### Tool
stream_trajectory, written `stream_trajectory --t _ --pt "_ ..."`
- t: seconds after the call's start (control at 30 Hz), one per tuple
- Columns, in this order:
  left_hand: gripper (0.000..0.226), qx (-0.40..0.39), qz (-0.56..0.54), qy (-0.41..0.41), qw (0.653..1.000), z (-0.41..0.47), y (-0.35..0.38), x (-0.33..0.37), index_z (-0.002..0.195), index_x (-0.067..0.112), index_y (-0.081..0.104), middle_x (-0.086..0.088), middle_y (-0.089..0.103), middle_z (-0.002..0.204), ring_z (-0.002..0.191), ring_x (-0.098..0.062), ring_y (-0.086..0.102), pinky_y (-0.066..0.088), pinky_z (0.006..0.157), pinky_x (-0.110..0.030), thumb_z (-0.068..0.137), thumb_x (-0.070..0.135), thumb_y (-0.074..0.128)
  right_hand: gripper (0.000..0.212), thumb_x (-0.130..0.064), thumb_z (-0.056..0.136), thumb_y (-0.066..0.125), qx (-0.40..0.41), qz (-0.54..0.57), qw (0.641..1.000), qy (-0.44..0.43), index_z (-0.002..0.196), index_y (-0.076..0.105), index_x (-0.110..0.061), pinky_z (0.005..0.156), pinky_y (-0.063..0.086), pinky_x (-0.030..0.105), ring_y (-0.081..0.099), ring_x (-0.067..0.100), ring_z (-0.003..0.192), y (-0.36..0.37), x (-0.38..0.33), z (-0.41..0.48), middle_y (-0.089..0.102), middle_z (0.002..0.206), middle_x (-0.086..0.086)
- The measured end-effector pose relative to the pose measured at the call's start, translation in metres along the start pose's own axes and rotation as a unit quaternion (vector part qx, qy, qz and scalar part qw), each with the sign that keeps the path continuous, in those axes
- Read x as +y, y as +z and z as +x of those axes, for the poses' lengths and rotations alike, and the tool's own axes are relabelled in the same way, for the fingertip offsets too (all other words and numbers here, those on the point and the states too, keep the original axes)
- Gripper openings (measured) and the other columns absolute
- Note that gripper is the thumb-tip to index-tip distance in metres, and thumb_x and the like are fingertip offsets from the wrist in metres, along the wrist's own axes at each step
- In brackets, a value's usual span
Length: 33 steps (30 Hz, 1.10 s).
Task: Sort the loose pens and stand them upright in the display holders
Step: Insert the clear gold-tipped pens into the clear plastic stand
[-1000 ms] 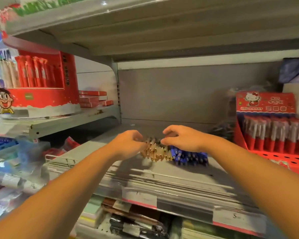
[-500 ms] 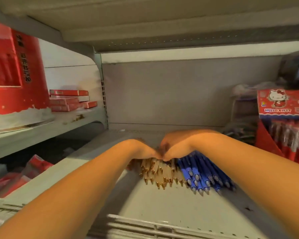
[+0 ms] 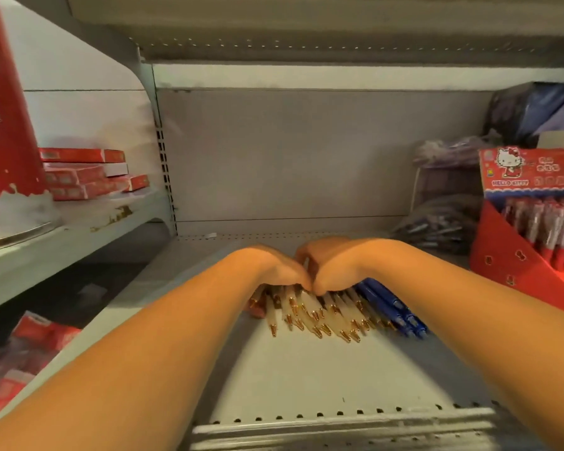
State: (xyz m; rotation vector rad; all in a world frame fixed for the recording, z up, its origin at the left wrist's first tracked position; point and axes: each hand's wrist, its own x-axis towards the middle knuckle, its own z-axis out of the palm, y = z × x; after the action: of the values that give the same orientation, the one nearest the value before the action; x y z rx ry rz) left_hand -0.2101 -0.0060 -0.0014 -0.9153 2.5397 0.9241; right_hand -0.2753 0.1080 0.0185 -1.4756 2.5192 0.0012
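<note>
Both hands are down on the pile of pens lying flat on the shelf (image 3: 306, 385), left hand (image 3: 274, 268) and right hand (image 3: 336, 265) pressed together thumb to thumb. They cover the cream pens (image 3: 319, 317); the blue pens (image 3: 391, 307) lie just right. The fingers curl over the far side out of sight, so I can't tell if they're actually gripping. The red display box (image 3: 515, 265) sits far right, cut off by the frame edge.

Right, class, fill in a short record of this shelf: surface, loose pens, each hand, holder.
surface: grey metal shelf
loose pens: cream pens lying flat, blue pens beside them, rightward
left hand: rests on cream pens, grip unclear
right hand: rests on cream pens, touching left hand
holder: red display holder at right, stocked pens upright inside
</note>
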Motion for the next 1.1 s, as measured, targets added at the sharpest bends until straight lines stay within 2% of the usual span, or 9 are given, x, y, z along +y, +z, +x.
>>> stream_trajectory --t 0.17,0.33,0.47,0.67,0.77,0.87,0.93,1.0,1.1 --pt "0.03 0.001 0.017 0.019 1.0 -0.003 0.002 0.001 0.083 0.017 0.063 0.0 0.068 0.052 0.041 -0.018 0.063 0.053 0.058 -0.024 0.085 0.047 0.064 0.052 -0.024 0.083 0.073 0.021 0.04 0.999 0.028 0.131 0.053 -0.025 0.078 0.046 0.026 0.058 0.012 0.095 0.002 0.005 -0.005 0.06 0.105 -0.009" --pt "0.023 0.001 0.002 0.012 1.0 -0.004 0.0 0.001 0.086 0.015 0.066 -0.006 0.07 0.08 0.067 -0.024 0.066 0.058 0.071 -0.033 0.08 0.037 0.064 0.045 -0.03 0.083 0.075 0.011 0.035 0.999 0.015 0.124 0.057 -0.026 0.087 0.052 0.031 0.061 0.016 0.099 0.007 0.01 -0.007 0.065 0.114 -0.006" --pt "0.028 -0.008 0.04 0.014 0.999 -0.004 0.008 0.009 0.077 0.015 0.068 -0.006 0.071 0.066 0.062 -0.024 0.067 0.058 0.076 -0.037 0.081 0.042 0.067 0.045 -0.032 0.083 0.075 0.012 0.02 1.0 0.007 0.123 0.054 -0.027 0.085 0.051 0.029 0.06 0.015 0.098 0.007 0.015 -0.009 0.063 0.112 -0.007" --pt "0.021 0.002 0.024 -0.014 1.0 -0.003 0.007 0.012 0.076 0.014 0.066 -0.004 0.068 0.056 0.051 -0.02 0.065 0.058 0.063 -0.032 0.08 0.034 0.065 0.037 -0.034 0.086 0.071 -0.003 0.008 1.0 -0.016 0.118 0.058 -0.022 0.09 0.054 0.036 0.063 0.018 0.097 0.008 0.017 -0.007 0.066 0.108 -0.002" --pt "0.012 0.029 0.001 -0.03 0.999 -0.001 0.005 0.006 0.077 0.012 0.064 -0.003 0.066 0.056 0.046 -0.017 0.063 0.057 0.059 -0.027 0.078 0.023 0.058 0.021 -0.035 0.091 0.064 -0.005 0.021 0.999 -0.041 0.104 0.068 -0.019 0.082 0.054 0.032 0.065 0.015 0.087 0.008 0.02 -0.007 0.07 0.095 -0.003" --pt "0.013 0.041 0.019 -0.033 0.998 0.0 0.007 0.006 0.077 0.011 0.064 -0.003 0.064 0.049 0.043 -0.016 0.063 0.056 0.055 -0.024 0.08 0.024 0.063 0.032 -0.044 0.09 0.062 -0.008 0.011 0.999 -0.041 0.091 0.073 -0.014 0.073 0.052 0.031 0.061 0.015 0.073 0.01 0.017 -0.005 0.07 0.084 0.001" --pt "0.017 0.044 0.029 -0.03 0.998 0.0 0.008 0.008 0.079 0.012 0.064 -0.004 0.067 0.06 0.056 -0.017 0.064 0.056 0.063 -0.025 0.081 0.028 0.069 0.043 -0.053 0.086 0.063 -0.008 0.001 1.0 -0.03 0.091 0.075 -0.012 0.071 0.052 0.031 0.06 0.016 0.072 0.011 0.016 -0.005 0.071 0.086 0.004" --pt "0.019 0.042 0.038 -0.031 0.998 -0.001 0.007 0.009 0.081 0.012 0.065 -0.004 0.067 0.068 0.06 -0.017 0.063 0.056 0.062 -0.025 0.08 0.03 0.073 0.049 -0.057 0.084 0.065 -0.008 -0.01 1.0 -0.027 0.092 0.075 -0.01 0.07 0.053 0.033 0.058 0.016 0.069 0.013 0.015 -0.006 0.068 0.082 0.003" --pt "0.019 0.038 0.053 -0.037 0.997 -0.004 0.002 0.008 0.078 0.012 0.066 -0.002 0.065 0.049 0.044 -0.015 0.062 0.055 0.051 -0.022 0.08 0.029 0.075 0.052 -0.061 0.081 0.065 -0.007 -0.019 0.999 -0.026 0.082 0.071 -0.01 0.067 0.052 0.034 0.056 0.016 0.063 0.015 0.011 -0.007 0.061 0.071 0.001"
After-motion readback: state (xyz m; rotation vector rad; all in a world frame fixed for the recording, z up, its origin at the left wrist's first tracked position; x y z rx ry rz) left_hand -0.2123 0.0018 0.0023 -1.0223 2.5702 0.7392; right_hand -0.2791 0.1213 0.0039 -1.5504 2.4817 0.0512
